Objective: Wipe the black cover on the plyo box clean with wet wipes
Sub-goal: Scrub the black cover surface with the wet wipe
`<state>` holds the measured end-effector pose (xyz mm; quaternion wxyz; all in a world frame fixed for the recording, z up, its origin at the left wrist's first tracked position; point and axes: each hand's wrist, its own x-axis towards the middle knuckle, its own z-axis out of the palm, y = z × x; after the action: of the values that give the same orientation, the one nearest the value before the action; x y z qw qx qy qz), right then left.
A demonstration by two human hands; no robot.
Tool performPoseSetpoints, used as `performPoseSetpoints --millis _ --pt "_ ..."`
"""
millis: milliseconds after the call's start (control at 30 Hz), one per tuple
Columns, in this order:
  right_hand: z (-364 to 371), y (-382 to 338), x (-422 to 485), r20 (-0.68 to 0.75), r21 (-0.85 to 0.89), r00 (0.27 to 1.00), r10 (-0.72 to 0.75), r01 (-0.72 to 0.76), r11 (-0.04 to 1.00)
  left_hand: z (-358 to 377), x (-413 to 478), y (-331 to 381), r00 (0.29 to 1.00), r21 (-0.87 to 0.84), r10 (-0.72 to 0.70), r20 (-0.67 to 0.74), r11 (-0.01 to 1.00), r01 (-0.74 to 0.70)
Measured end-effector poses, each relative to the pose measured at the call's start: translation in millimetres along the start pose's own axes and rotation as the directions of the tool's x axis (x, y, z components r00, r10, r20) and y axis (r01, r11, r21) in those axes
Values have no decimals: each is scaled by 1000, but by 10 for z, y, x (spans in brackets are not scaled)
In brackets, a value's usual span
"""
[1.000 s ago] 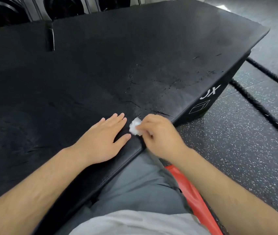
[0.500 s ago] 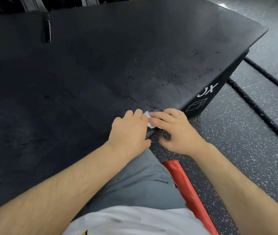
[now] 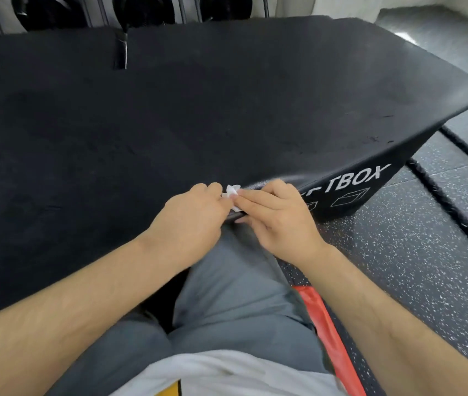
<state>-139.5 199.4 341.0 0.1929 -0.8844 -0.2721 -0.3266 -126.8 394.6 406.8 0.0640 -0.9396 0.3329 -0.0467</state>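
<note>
The black cover (image 3: 198, 115) spans the top of the plyo box, whose side (image 3: 352, 190) carries white lettering. A small crumpled white wet wipe (image 3: 232, 192) sits at the box's near edge, between my two hands. My left hand (image 3: 191, 221) is curled at that edge, its fingertips pinching the wipe from the left. My right hand (image 3: 277, 221) lies with straight fingers on the wipe's right part, thumb under the edge. Most of the wipe is hidden by the fingers.
Speckled rubber floor (image 3: 412, 267) lies to the right, crossed by thick black ropes (image 3: 455, 212). A red pad (image 3: 327, 330) lies by my right leg. Black weight plates (image 3: 147, 7) stand behind the box. A strap (image 3: 121, 50) lies on the far cover.
My left hand went from lying flat on the cover to curling at the near edge beside the wipe. My right hand uncurled over the wipe. The camera shifted, showing more of the box's side.
</note>
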Motion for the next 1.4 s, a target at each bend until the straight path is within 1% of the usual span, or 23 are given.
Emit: performPoseSetpoints --millis 33,100,167,233,300,367,467,567,667,733,800,900,1033,1100,1167,1200,1233,1267,1333,1367,1400 --pt "67 -78 95 -8 9 1000 -12 12 1000 -5 -89 -145 998 -24 11 -63 1000 -13" --pt "201 -273 292 -3 23 1000 -31 31 999 -7 -283 -449 992 -61 23 -125 998 -31" --pt "336 -533 478 50 47 998 -44 42 998 -17 -507 -742 998 -96 1 -66 995 -7" --pt "461 -849 611 160 100 985 -57 42 994 3 -792 -989 999 -107 -43 0 993 43" --pt "530 -1138 673 281 157 954 -105 62 986 47 -1120 -1155 995 -123 -94 40 987 98" --pt "528 -1345 683 356 229 921 -155 75 970 103 -1468 -1247 993 -148 -112 30 982 115" --pt "500 -1508 650 406 351 890 -205 55 935 144 -1872 -1235 993 -148 -120 20 982 121" --pt "555 -1527 652 506 448 828 -242 -13 894 190 -2017 -1180 987 -133 -148 61 979 155" --pt "630 -1574 651 600 446 760 -251 -57 893 272 -1988 -1105 986 -113 -136 98 983 147" --pt "581 -1533 614 621 448 735 -273 -47 893 326 -1952 -1039 987 -137 -133 87 980 144" --pt "480 -1365 581 638 444 720 -274 -53 894 349 -1907 -965 988 -216 -147 49 964 154" --pt "428 -1227 592 657 460 711 -252 -112 881 346 -1821 -888 989 -358 -147 22 922 145" --pt "602 -1565 629 624 543 706 -336 -82 836 339 -1778 -930 988 -494 -150 36 857 147" --pt "511 -1439 593 650 516 679 -340 -66 854 343 -1809 -982 984 -546 -171 49 821 170" --pt "321 -1155 538 702 462 647 -297 -96 882 357 -1831 -991 981 -583 -187 43 793 177" --pt "238 -1022 522 711 441 655 -257 -130 888 368 -1827 -983 979 -589 -199 34 787 180" --pt "231 -918 511 700 421 684 -207 -161 893 387 -1814 -976 976 -592 -214 23 785 186" --pt "276 -878 512 670 391 728 -149 -176 903 404 -1794 -965 973 -591 -231 15 783 194" --pt "457 -1032 531 568 300 822 -28 -175 938 439 -1741 -959 965 -592 -261 16 775 220" --pt "532 -1187 529 531 285 847 -9 -168 944 452 -1714 -962 960 -597 -279 20 767 235" --pt "578 -1334 504 522 307 852 -48 -135 942 457 -1688 -965 954 -601 -299 23 759 252"
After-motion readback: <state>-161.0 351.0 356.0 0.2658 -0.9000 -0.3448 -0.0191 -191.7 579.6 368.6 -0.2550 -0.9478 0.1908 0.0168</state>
